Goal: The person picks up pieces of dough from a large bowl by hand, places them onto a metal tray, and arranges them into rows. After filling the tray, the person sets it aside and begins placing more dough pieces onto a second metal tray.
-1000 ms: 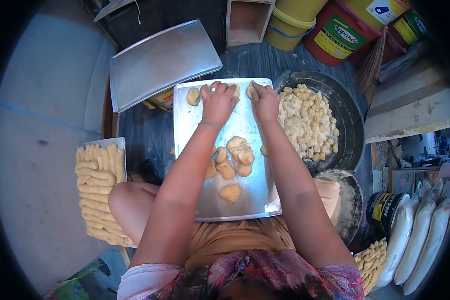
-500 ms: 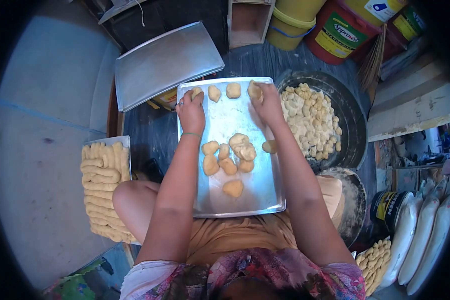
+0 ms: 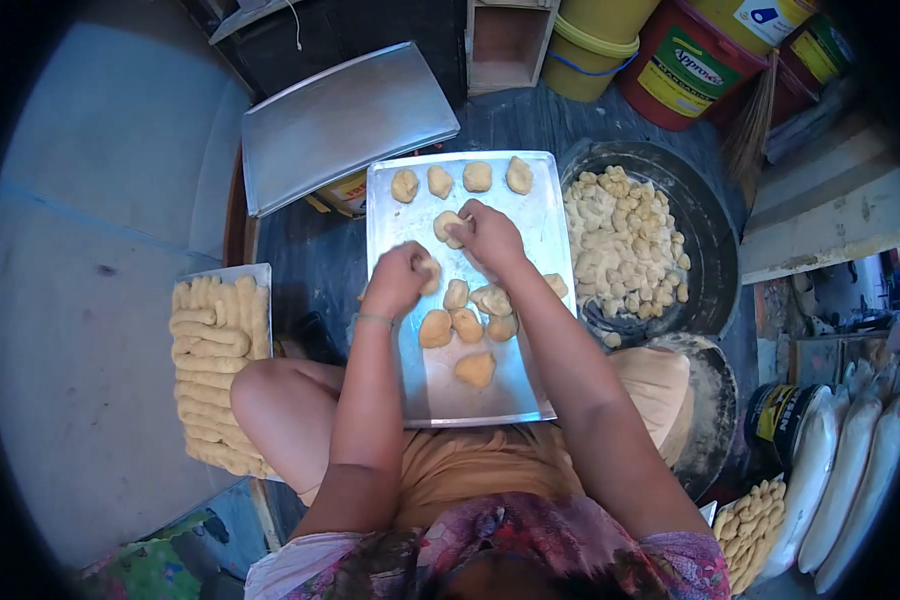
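A metal baking tray (image 3: 432, 392) rests across my lap. My left hand (image 3: 396, 282) is closed on a lump of dough (image 3: 430, 276) at the tray's left side. Up and to the right, my right hand (image 3: 492, 242) pinches another dough piece (image 3: 451, 229) above the tray's upper middle. A spaced row of dough pieces (image 3: 477, 177) lies along the far edge. Nearer to me, several loose lumps sit clustered, including a rounded one (image 3: 435, 328), with a single lump (image 3: 475, 369) closest to my body.
At right stands a wide black basin (image 3: 705, 240) of floury dough pieces (image 3: 625, 240). Trays of dough ropes (image 3: 220, 380) and twisted pieces (image 3: 750, 530) flank me. Behind are stacked metal trays (image 3: 350, 125), a yellow bucket (image 3: 585, 60) and a red margarine bucket (image 3: 680, 70).
Both hands have left the far row and come back toward me. The dough pieces they touched there now lie in the row, and each hand has a different lump.
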Demonstrator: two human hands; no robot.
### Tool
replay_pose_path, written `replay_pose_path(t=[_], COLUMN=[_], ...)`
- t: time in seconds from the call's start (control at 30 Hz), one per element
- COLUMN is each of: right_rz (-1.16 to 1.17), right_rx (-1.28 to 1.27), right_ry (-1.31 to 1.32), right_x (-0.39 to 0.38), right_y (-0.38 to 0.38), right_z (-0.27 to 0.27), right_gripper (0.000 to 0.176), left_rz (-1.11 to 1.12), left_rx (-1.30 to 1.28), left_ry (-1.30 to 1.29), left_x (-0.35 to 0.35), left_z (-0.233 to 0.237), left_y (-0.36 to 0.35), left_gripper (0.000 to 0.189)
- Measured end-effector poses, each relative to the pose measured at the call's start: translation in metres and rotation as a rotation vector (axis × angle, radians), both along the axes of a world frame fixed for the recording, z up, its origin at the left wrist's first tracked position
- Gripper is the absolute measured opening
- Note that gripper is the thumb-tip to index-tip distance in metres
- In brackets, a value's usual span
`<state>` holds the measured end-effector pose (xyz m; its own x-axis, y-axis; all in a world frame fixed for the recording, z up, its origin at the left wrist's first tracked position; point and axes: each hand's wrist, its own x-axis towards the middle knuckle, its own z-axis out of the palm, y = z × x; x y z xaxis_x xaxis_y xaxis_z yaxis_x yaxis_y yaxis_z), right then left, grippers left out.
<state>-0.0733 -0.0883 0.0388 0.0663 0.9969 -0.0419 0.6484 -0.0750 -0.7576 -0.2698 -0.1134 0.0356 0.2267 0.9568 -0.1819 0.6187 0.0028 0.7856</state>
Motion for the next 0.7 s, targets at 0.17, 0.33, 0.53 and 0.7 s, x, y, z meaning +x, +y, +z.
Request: replay_pose_path(t=[0.17, 0.33, 0.53, 0.7], right_rz=[0.15, 0.565, -0.014, 0.164], right_rx=[0.085, -0.063, 0.102, 0.344], right_ry=[-0.094, -0.007, 0.525, -0.177], right_x=[-0.001, 0.009, 0.03, 0.036], right_y=[-0.026, -0.06, -0.023, -0.028], right_z=[0.02, 0.007, 0.0, -0.01], right_gripper=[0.04, 0.038, 0.033, 0.034], left_rz=[0.443, 0.201, 0.19, -0.059], left_rx=[0.297, 0.306, 0.599, 0.65], left_ry=[-0.143, -0.037, 0.244, 0.278], left_x=[0.007, -0.004, 0.019, 0.058], left_z=[0.004, -0.011, -0.009, -0.002], left_y=[0.019, 0.022, 0.014, 0.007], left_gripper=[0.032, 0.039, 0.037, 0.033])
